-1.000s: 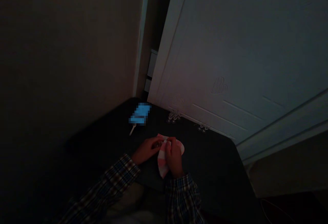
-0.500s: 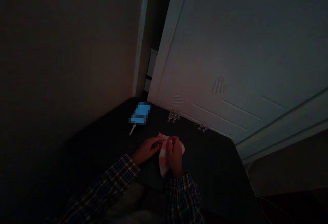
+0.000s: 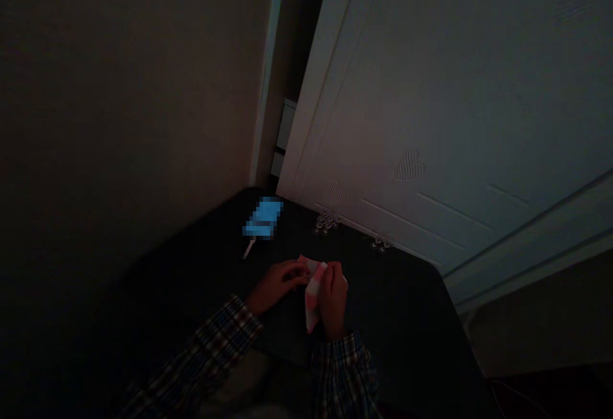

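Under dim light, a pink-and-white striped sock [image 3: 313,301] is held between my two hands just above the dark tabletop. My right hand [image 3: 334,297] is closed around its right part, fingers curled over the cloth; a pale rounded end shows past the knuckles. At the upper left part of the sock, my left hand [image 3: 278,283] pinches the cloth with its fingertips, a gap showing between thumb and forefinger. The lower end of the sock hangs down between the hands. Shadow and the fingers hide some of the cloth.
The dark table [image 3: 393,317] has rounded corners. A blurred bright blue screen [image 3: 264,218] with a pale strip [image 3: 249,246] lies at the back left. Several small rings [image 3: 326,221] are by the white panel [image 3: 407,99] behind. A wall [image 3: 143,87] borders the left.
My right hand has turned and moved slightly right, its fingers more closed over the sock, folding its upper edge. My left hand stays near the same edge. The view has shifted slightly.
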`<state>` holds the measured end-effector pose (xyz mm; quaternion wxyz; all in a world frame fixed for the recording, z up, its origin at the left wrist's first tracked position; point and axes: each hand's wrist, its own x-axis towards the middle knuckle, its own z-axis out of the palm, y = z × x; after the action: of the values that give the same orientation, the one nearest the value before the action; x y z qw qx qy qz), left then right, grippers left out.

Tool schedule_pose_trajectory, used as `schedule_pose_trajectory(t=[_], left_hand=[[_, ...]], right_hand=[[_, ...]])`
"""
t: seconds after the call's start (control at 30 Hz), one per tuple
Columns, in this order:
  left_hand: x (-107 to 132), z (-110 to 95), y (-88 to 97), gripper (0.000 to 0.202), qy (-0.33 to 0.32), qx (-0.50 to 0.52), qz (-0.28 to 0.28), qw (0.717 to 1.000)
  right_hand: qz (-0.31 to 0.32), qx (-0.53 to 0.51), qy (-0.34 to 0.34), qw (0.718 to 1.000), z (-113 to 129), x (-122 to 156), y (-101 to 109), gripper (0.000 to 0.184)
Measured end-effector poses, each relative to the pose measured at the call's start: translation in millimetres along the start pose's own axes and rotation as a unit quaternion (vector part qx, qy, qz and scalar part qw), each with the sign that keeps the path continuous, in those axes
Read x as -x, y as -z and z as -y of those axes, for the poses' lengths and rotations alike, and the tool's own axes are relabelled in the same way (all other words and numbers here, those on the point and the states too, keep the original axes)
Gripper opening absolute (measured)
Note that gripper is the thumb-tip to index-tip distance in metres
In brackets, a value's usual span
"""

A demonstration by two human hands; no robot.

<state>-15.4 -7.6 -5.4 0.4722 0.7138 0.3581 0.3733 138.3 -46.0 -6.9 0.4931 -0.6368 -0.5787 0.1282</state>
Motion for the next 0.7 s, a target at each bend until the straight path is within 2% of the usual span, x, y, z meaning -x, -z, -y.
schedule_pose_trajectory(t=[0.23, 0.5, 0.7], left_hand=[[1.0, -1.4, -0.3, 0.039, 0.03, 0.027, -0.015, 0.999], [0.7, -4.8, 1.2, 0.036, 0.005, 0.067, -0.056, 0.996], [1.3, -7.1, 5.2, 0.034, 0.019, 0.069, -0.102, 0.992]], right_hand=[[0.008, -0.008, 0.019, 1.0, 1.5, 0.6, 0.4, 0.019], [0.051, -0.021, 0.044, 0.998, 4.4, 2.7, -0.9, 0.017], [0.046, -0.01, 0.049, 0.998, 7.9, 1.4, -1.9, 0.016]])
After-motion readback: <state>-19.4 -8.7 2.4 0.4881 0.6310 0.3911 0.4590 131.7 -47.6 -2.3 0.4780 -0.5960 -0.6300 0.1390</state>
